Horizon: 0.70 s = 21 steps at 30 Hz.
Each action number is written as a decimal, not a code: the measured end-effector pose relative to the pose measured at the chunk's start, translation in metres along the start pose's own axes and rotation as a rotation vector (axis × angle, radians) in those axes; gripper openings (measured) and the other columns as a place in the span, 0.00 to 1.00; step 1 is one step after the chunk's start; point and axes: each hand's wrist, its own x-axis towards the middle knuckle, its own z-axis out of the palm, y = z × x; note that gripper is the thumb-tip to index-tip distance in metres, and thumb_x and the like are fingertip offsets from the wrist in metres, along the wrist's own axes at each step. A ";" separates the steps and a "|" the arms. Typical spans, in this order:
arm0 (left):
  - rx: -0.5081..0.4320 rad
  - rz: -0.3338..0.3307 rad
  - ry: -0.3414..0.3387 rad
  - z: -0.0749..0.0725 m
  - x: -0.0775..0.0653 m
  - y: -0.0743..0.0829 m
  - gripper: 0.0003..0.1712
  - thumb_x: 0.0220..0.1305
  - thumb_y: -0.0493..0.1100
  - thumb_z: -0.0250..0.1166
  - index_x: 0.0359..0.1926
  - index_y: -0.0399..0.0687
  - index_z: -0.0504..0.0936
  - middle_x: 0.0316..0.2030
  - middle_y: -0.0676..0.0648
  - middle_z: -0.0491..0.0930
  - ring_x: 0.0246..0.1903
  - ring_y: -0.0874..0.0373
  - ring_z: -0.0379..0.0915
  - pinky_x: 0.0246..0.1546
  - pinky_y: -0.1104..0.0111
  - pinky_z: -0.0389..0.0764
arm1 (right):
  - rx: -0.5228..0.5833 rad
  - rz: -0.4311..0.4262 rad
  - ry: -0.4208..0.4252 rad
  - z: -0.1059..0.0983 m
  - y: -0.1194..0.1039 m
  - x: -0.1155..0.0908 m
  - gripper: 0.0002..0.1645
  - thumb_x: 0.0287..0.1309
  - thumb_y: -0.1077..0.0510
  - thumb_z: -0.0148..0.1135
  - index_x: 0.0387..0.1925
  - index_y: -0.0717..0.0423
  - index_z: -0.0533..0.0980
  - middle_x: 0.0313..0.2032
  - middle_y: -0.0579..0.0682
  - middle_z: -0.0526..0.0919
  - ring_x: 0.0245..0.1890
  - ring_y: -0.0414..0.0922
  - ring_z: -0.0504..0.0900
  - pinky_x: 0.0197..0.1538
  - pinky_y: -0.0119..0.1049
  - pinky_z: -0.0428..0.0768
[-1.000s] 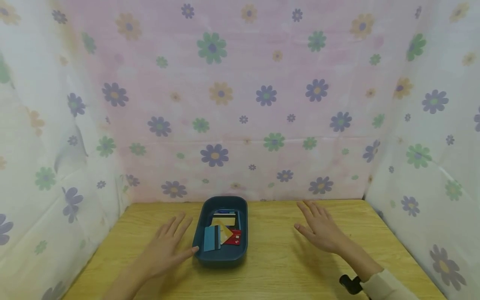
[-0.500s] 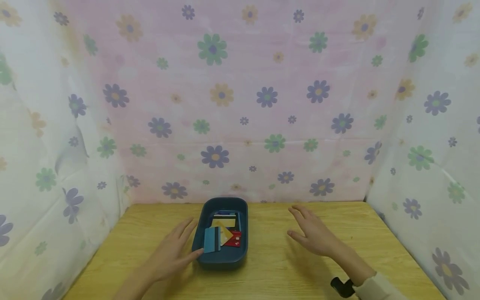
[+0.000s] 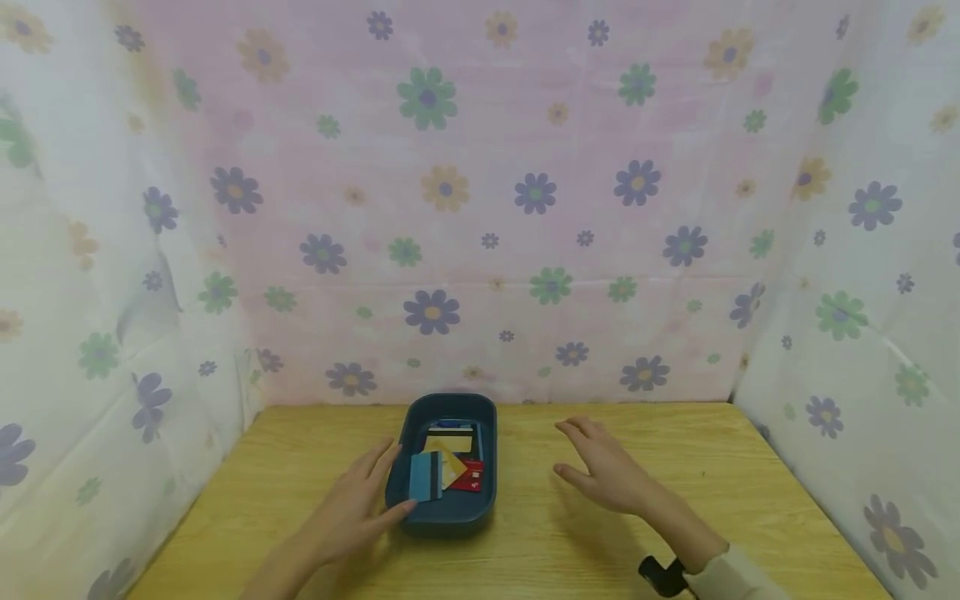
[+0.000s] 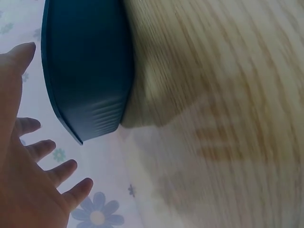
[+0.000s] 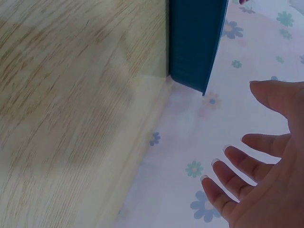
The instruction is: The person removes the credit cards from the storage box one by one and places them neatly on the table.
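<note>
A dark blue rectangular basin (image 3: 450, 518) stands on the wooden table, holding several bank-style cards. On top lies a light blue card (image 3: 423, 477) with a dark stripe; near it are a yellow card (image 3: 452, 468), a red card (image 3: 470, 477) and a pale card (image 3: 450, 442) with a black stripe. My left hand (image 3: 348, 508) is at the basin's left side, fingers spread, its thumb overlapping the near left rim in the head view. In the left wrist view the fingers are apart from the wall. My right hand (image 3: 611, 471) hovers to the right of the basin, fingers extended, holding nothing.
The wooden table (image 3: 525, 550) ends at a flower-printed cloth backdrop (image 3: 487, 208), with similar cloth on both sides. A black device (image 3: 663, 575) is strapped at the right wrist beside a light sleeve (image 3: 738, 575).
Both hands have moved toward the basin: the left to the right, its thumb now over the rim, the right to the left. The basin and cards have stayed in place.
</note>
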 end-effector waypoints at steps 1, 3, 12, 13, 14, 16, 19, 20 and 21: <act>-0.002 -0.003 -0.001 0.001 0.000 0.000 0.53 0.67 0.70 0.63 0.80 0.45 0.59 0.77 0.37 0.57 0.73 0.35 0.57 0.66 0.35 0.64 | 0.008 -0.002 -0.001 0.001 -0.001 0.001 0.38 0.72 0.47 0.62 0.73 0.64 0.65 0.67 0.61 0.70 0.67 0.60 0.69 0.63 0.60 0.73; -0.004 -0.009 -0.007 0.003 0.001 0.000 0.54 0.66 0.71 0.62 0.80 0.44 0.58 0.78 0.37 0.56 0.74 0.34 0.56 0.66 0.35 0.64 | 0.015 -0.002 -0.007 0.002 -0.003 0.002 0.37 0.73 0.46 0.61 0.72 0.63 0.65 0.67 0.60 0.71 0.66 0.60 0.71 0.62 0.59 0.74; -0.024 -0.086 -0.061 0.013 0.002 0.001 0.58 0.64 0.76 0.60 0.80 0.43 0.57 0.78 0.36 0.54 0.74 0.33 0.55 0.67 0.36 0.62 | 0.042 -0.009 -0.052 0.005 -0.015 0.011 0.36 0.73 0.45 0.60 0.72 0.62 0.66 0.65 0.58 0.72 0.65 0.57 0.72 0.62 0.57 0.75; -0.024 -0.090 -0.063 0.014 0.001 0.002 0.59 0.64 0.77 0.59 0.80 0.42 0.57 0.78 0.36 0.54 0.74 0.33 0.55 0.67 0.36 0.62 | 0.045 -0.012 -0.053 0.006 -0.016 0.012 0.36 0.73 0.45 0.60 0.72 0.62 0.66 0.66 0.58 0.72 0.65 0.58 0.71 0.62 0.58 0.75; -0.024 -0.094 -0.065 0.015 0.000 0.002 0.59 0.63 0.77 0.59 0.80 0.42 0.57 0.78 0.36 0.54 0.74 0.33 0.54 0.67 0.36 0.62 | 0.044 -0.016 -0.052 0.007 -0.018 0.012 0.36 0.73 0.45 0.60 0.72 0.63 0.66 0.66 0.58 0.72 0.66 0.58 0.71 0.62 0.58 0.74; -0.027 -0.104 -0.069 0.016 0.000 0.003 0.60 0.62 0.78 0.59 0.80 0.42 0.57 0.79 0.36 0.53 0.74 0.34 0.54 0.67 0.36 0.62 | 0.048 -0.020 -0.053 0.008 -0.020 0.014 0.36 0.73 0.45 0.60 0.71 0.63 0.67 0.66 0.59 0.72 0.66 0.58 0.71 0.63 0.58 0.74; -0.029 -0.120 -0.075 0.018 -0.001 0.004 0.61 0.61 0.78 0.61 0.80 0.42 0.56 0.79 0.37 0.51 0.75 0.34 0.53 0.68 0.36 0.62 | 0.056 -0.025 -0.060 0.010 -0.023 0.017 0.36 0.73 0.44 0.60 0.71 0.63 0.67 0.66 0.59 0.71 0.66 0.58 0.71 0.63 0.58 0.74; -0.029 -0.124 -0.077 0.020 -0.001 0.004 0.61 0.61 0.77 0.61 0.80 0.42 0.56 0.79 0.38 0.51 0.75 0.34 0.53 0.68 0.36 0.61 | 0.059 -0.028 -0.064 0.011 -0.024 0.019 0.37 0.73 0.44 0.60 0.71 0.63 0.67 0.66 0.59 0.71 0.66 0.58 0.71 0.63 0.58 0.74; -0.031 -0.124 -0.077 0.020 0.000 0.003 0.61 0.61 0.76 0.62 0.80 0.41 0.56 0.80 0.38 0.50 0.75 0.34 0.53 0.68 0.37 0.61 | 0.063 -0.030 -0.069 0.011 -0.025 0.020 0.37 0.73 0.44 0.60 0.71 0.63 0.66 0.66 0.59 0.71 0.66 0.58 0.71 0.63 0.57 0.74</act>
